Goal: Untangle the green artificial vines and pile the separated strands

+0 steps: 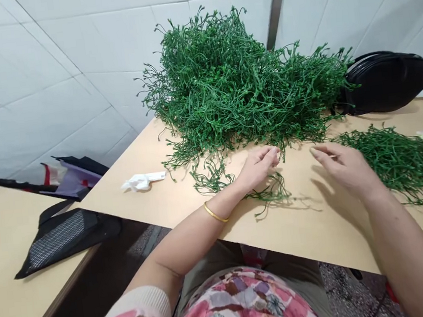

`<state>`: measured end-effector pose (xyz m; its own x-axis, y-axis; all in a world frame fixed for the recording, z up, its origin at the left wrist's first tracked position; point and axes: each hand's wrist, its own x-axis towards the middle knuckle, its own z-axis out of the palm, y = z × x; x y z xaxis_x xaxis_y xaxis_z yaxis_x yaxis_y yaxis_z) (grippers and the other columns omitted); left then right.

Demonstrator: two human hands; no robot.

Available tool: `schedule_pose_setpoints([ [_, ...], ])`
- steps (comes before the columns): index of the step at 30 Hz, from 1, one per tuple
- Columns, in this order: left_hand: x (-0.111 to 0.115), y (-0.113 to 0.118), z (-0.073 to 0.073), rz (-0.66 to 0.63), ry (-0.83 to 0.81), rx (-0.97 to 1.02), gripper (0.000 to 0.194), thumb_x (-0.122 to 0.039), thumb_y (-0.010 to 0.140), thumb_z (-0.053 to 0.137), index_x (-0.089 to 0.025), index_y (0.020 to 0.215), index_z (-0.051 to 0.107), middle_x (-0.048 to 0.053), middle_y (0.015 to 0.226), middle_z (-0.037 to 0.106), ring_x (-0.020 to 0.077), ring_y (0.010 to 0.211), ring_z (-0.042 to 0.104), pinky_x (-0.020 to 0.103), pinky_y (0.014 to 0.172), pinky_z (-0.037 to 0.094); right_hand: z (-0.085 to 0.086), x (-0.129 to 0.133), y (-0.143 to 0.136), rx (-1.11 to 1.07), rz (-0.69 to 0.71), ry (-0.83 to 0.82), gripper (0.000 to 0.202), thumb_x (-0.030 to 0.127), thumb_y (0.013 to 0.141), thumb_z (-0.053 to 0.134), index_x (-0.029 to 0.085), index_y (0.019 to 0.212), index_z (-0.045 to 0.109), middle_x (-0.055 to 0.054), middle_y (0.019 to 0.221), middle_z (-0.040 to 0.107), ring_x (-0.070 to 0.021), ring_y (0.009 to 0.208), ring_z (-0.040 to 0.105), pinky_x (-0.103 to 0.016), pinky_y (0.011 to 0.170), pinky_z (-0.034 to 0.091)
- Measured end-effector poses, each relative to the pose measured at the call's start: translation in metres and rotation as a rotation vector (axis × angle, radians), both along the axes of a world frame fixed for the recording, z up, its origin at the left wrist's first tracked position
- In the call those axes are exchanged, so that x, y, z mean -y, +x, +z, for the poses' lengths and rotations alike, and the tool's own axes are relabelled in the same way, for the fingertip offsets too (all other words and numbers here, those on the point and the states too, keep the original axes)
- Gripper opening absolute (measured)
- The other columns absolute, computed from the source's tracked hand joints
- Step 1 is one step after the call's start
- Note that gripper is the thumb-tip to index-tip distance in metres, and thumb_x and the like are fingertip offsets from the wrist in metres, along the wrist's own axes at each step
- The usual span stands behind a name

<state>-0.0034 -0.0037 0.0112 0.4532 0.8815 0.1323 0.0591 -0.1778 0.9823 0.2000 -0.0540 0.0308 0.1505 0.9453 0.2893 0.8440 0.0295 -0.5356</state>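
A large heap of green plastic stems point(226, 85) lies against the tiled wall, with loose strands along its front edge. My left hand point(258, 166) is in front of the heap, thumb and fingers pinched together near a strand; what they hold is too small to make out. A few green stems point(276, 187) lie on the table just below that hand. My right hand point(340, 164) is raised over the table to the right, thumb and fingertips close together, with nothing clearly visible in them. A smaller pile of green stems point(406, 156) spreads beside it on the right.
A black bag point(386, 80) sits at the back right. White crumpled tissue point(141, 181) lies on the wooden table point(128, 137) at left. A black mesh pouch point(63, 236) rests across another table edge at far left. A metal bracket point(275, 18) is on the wall.
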Motion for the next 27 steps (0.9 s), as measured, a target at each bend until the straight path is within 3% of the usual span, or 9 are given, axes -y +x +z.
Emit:
schedule_pose_setpoints([
  [2, 0.000, -0.003, 0.002, 0.031, 0.088, -0.008, 0.033, -0.042, 0.089, 0.041, -0.014, 0.084, 0.059, 0.002, 0.075, 0.056, 0.0099, 0.073, 0.050, 0.024, 0.071, 0.041, 0.001, -0.003, -0.018, -0.178, 0.210, -0.015, 0.037, 0.047, 0.085, 0.046, 0.020, 0.097, 0.066, -0.010, 0.102, 0.067, -0.0250, 0.095, 0.060, -0.039, 0.080, 0.047],
  [5, 0.000, -0.006, 0.003, 0.089, 0.241, -0.019, 0.027, -0.036, 0.087, 0.046, -0.015, 0.074, 0.055, -0.001, 0.066, 0.050, 0.0084, 0.064, 0.043, 0.023, 0.062, 0.036, 0.008, -0.001, -0.032, -0.228, 0.370, -0.139, 0.041, 0.054, 0.083, 0.047, 0.019, 0.093, 0.067, -0.009, 0.096, 0.068, -0.0229, 0.090, 0.061, -0.034, 0.074, 0.047],
  [8, 0.001, -0.008, 0.005, 0.151, 0.346, 0.007, 0.027, -0.032, 0.086, 0.048, -0.015, 0.066, 0.050, -0.002, 0.061, 0.045, 0.0077, 0.059, 0.038, 0.023, 0.058, 0.032, 0.012, 0.009, -0.039, -0.113, 0.500, -0.336, 0.041, 0.054, 0.075, 0.059, 0.021, 0.099, 0.067, -0.007, 0.098, 0.068, -0.0221, 0.088, 0.061, -0.032, 0.073, 0.046],
  [10, 0.003, -0.009, 0.008, 0.179, 0.401, 0.024, 0.028, -0.032, 0.087, 0.048, -0.015, 0.064, 0.049, -0.002, 0.061, 0.045, 0.0079, 0.060, 0.039, 0.023, 0.058, 0.033, 0.008, 0.016, -0.042, 0.081, 0.550, -0.397, 0.035, 0.044, 0.072, 0.065, 0.022, 0.100, 0.066, -0.006, 0.094, 0.067, -0.0219, 0.087, 0.058, -0.032, 0.073, 0.044],
  [12, 0.005, -0.012, 0.011, 0.163, 0.460, 0.014, 0.028, -0.034, 0.087, 0.048, -0.016, 0.066, 0.049, -0.002, 0.062, 0.047, 0.0083, 0.061, 0.041, 0.023, 0.060, 0.034, 0.001, 0.019, -0.044, 0.270, 0.531, -0.377, 0.020, 0.028, 0.077, 0.058, 0.022, 0.094, 0.065, -0.005, 0.083, 0.066, -0.0210, 0.081, 0.055, -0.032, 0.072, 0.040],
  [14, 0.008, -0.014, 0.013, 0.070, 0.528, -0.056, 0.028, -0.038, 0.086, 0.050, -0.016, 0.070, 0.051, 0.000, 0.066, 0.051, 0.0094, 0.065, 0.045, 0.024, 0.063, 0.037, -0.007, 0.016, -0.044, 0.349, 0.474, -0.312, 0.020, 0.017, 0.079, 0.048, 0.020, 0.089, 0.065, -0.005, 0.077, 0.065, -0.0200, 0.077, 0.053, -0.032, 0.071, 0.037],
  [19, 0.015, -0.012, 0.010, -0.160, 0.780, -0.560, 0.026, -0.038, 0.080, 0.056, -0.015, 0.094, 0.058, 0.008, 0.090, 0.059, 0.0193, 0.087, 0.049, 0.033, 0.078, 0.040, 0.002, -0.005, -0.041, 0.295, 0.359, -0.158, 0.027, 0.016, 0.079, 0.043, 0.019, 0.091, 0.068, -0.007, 0.082, 0.067, -0.0205, 0.079, 0.056, -0.032, 0.071, 0.038],
  [23, 0.010, -0.010, 0.008, -0.042, 0.841, -0.838, 0.020, -0.011, 0.081, 0.040, -0.014, 0.090, 0.058, 0.011, 0.094, 0.059, 0.0220, 0.092, 0.046, 0.037, 0.083, 0.037, 0.015, -0.019, -0.041, 0.275, 0.269, 0.067, 0.025, 0.020, 0.079, 0.047, 0.018, 0.093, 0.068, -0.009, 0.088, 0.067, -0.0233, 0.087, 0.057, -0.038, 0.081, 0.041],
  [27, 0.000, -0.014, 0.009, 0.148, 0.634, -0.674, 0.018, -0.004, 0.077, 0.039, -0.016, 0.075, 0.052, 0.006, 0.078, 0.055, 0.0174, 0.080, 0.045, 0.032, 0.073, 0.036, 0.003, -0.026, -0.033, -0.033, 0.033, 0.462, 0.033, 0.030, 0.078, 0.055, 0.019, 0.108, 0.063, -0.011, 0.104, 0.060, -0.0219, 0.091, 0.056, -0.039, 0.083, 0.045],
])
